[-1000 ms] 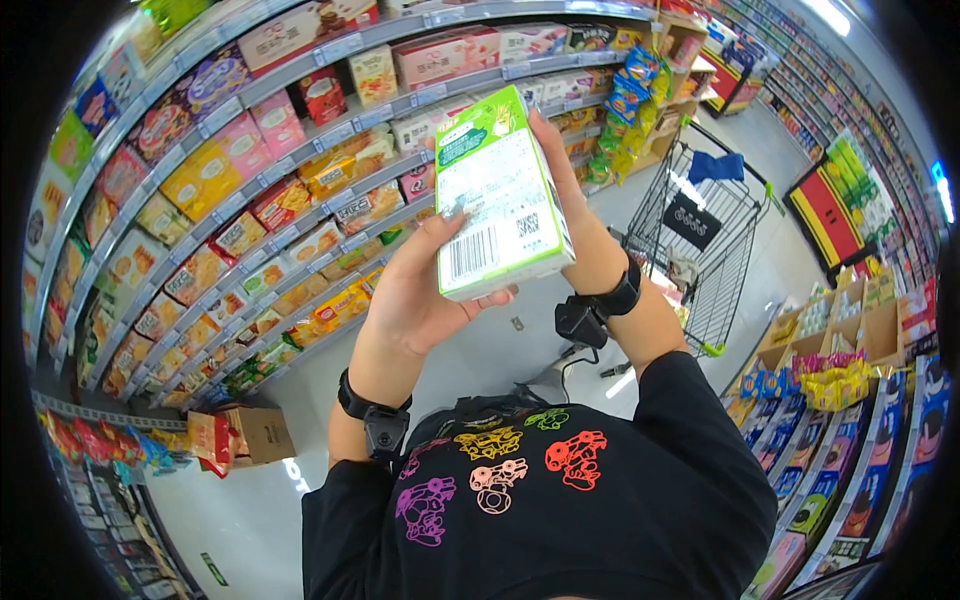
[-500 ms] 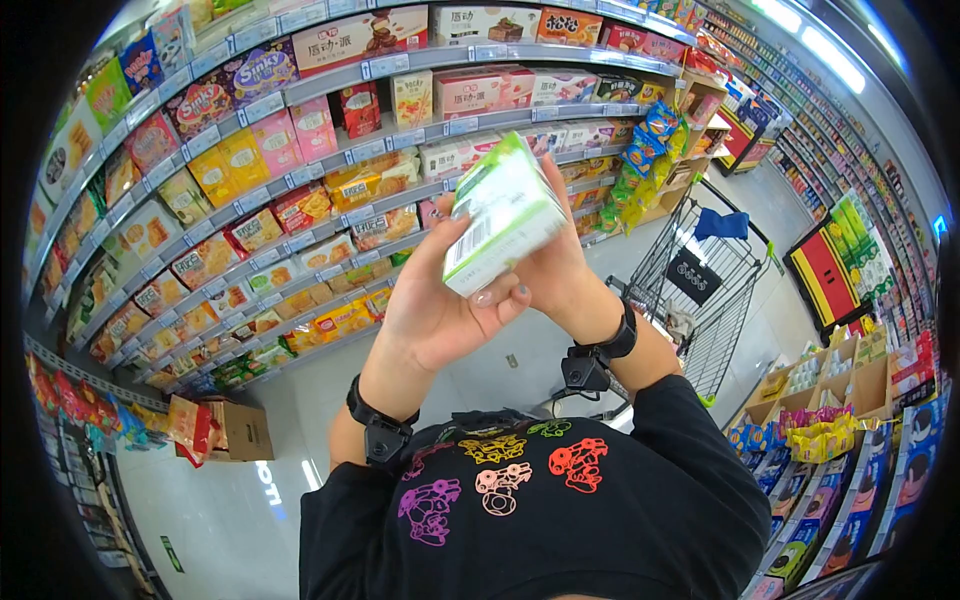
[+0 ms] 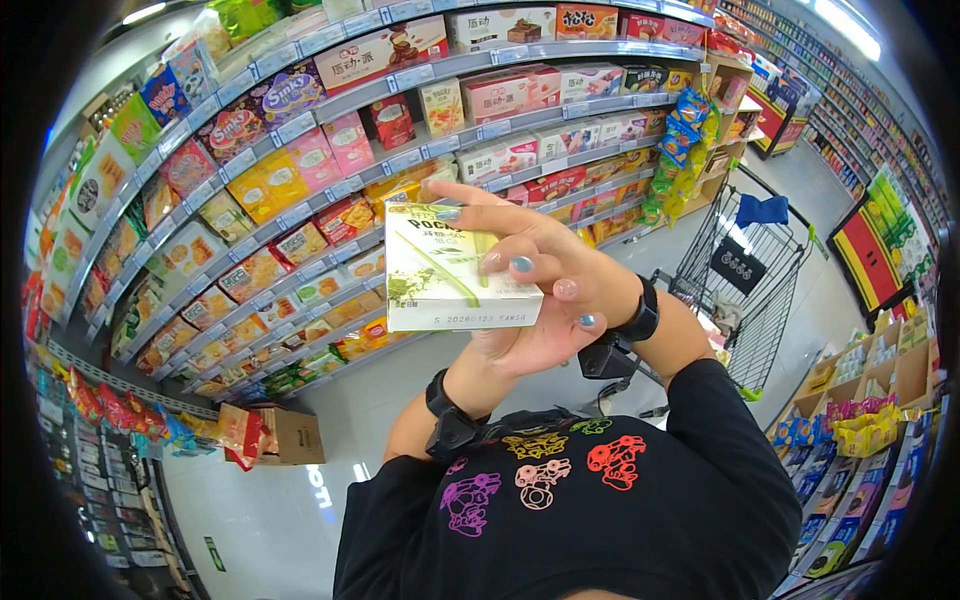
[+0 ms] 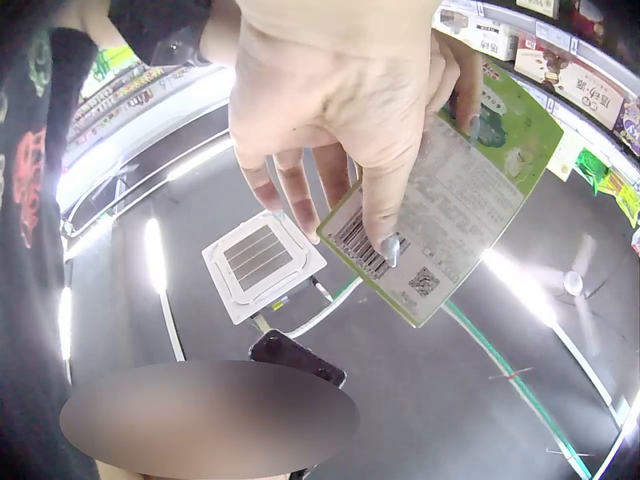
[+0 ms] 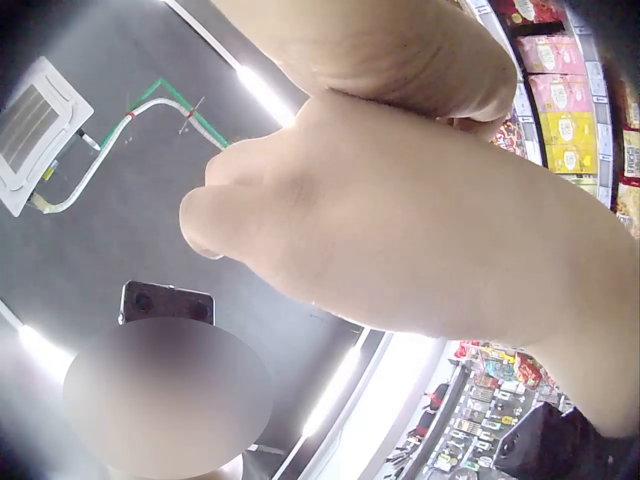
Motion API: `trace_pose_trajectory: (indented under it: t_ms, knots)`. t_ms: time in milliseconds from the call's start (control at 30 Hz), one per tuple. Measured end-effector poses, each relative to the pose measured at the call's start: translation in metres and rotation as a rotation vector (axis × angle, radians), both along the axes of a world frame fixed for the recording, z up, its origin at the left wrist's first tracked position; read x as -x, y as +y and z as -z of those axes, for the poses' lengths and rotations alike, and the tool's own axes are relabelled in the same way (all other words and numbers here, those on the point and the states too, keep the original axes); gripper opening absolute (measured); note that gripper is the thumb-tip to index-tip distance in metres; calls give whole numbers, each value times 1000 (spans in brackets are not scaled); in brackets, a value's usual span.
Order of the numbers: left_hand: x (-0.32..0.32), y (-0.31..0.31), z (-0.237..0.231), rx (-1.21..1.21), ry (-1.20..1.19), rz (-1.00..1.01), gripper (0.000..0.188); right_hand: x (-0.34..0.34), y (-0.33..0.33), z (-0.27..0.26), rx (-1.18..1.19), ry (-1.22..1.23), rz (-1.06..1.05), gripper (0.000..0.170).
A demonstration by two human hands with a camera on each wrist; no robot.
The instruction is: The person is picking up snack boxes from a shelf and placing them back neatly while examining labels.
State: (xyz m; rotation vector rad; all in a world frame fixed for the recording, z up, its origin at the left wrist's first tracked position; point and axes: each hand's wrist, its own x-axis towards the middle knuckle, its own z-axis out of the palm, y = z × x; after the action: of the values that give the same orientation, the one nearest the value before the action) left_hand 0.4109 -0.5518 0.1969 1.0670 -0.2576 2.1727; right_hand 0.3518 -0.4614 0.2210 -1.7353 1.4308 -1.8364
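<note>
- The box [image 3: 440, 262] is held up in front of the person's chest, between the black shirt [image 3: 560, 510] and the snack shelves [image 3: 380, 82]. It is white and green; its printed front and a stamped end show in the head view, its barcode side in the left wrist view.
- The left hand [image 4: 335, 90] grips the box from underneath, thumb pressed flat by the barcode, the other fingers reaching past the edge.
- The right hand [image 3: 555, 245] grips the box too, from the right: one finger stretches along the top edge and others are bent over the front. Its thumb cannot be made out.
- In the right wrist view the hands overlap and the box is out of sight, so that view does not show the grip.
- Both wrists wear black straps.
- To the far right stands a wire cart [image 3: 750, 290], with a blue bow [image 3: 762, 210] and a black sign [image 3: 738, 263] on it.
- Blue, green and yellow bags [image 3: 682, 150] hang at the right end of the shelves.
- On the left, a brown carton [image 3: 297, 437] sits on the floor [image 3: 270, 510], a red packet [image 3: 245, 435] just beside it.
- Yellow packets [image 3: 868, 430] lie near the right side, by divided bins [image 3: 850, 375].
</note>
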Motion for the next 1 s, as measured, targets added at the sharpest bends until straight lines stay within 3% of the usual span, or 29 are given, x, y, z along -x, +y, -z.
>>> trace_pose_trajectory:
  t_ms: [100, 167, 200, 300, 400, 500, 567, 600, 700, 733, 800, 833, 867, 900, 1000]
  knots:
    - [-1, 3, 2, -92, -26, 36, 6, -15, -2, -7, -37, -66, 92, 41]
    - [-2, 1, 1, -107, -24, 39, 7, -14, -8, 9, 91, -19, 102, 33]
    - [-2, 0, -2, -79, -8, 22, 8, 0, -15, 38, 218, 65, 63, 30]
    - [0, -4, -3, -48, -15, 6, 12, -4, -45, 34, 765, 347, 79, 26]
    - [-2, -8, 2, 2, -77, -44, 13, -22, -76, 40, 937, -336, -120, 25]
    - [5, -11, 5, 87, -114, -34, 10, 8, -19, -6, 91, -1135, -512, 34]
    - [16, -10, 11, 157, -103, -73, 5, 22, -3, -16, -204, -1425, -643, 39]
    - [21, -11, 14, 193, -108, -114, 8, 30, -6, -6, -197, -1470, -711, 40]
    - [35, -12, 16, 513, -161, -299, 32, 56, 4, -5, -8, -1231, -170, 37]
    - [47, -12, 16, 524, -185, -278, 38, 57, 20, -18, 77, -1104, -88, 32]
    - [73, -12, 25, 540, -257, -236, 52, 76, 36, -21, 237, -895, 130, 39]
    - [87, -13, 28, 544, -247, -328, 52, 83, 46, -22, 235, -740, 249, 42]
    - [94, -11, 28, 616, -415, -493, 54, 92, 58, -25, 227, -585, 360, 45]
    - [102, -11, 26, 656, -375, -564, 55, 100, 68, -28, 215, -424, 463, 48]
    - [119, -12, 10, 745, -148, -653, 49, 116, 92, -42, 102, -353, 444, 53]
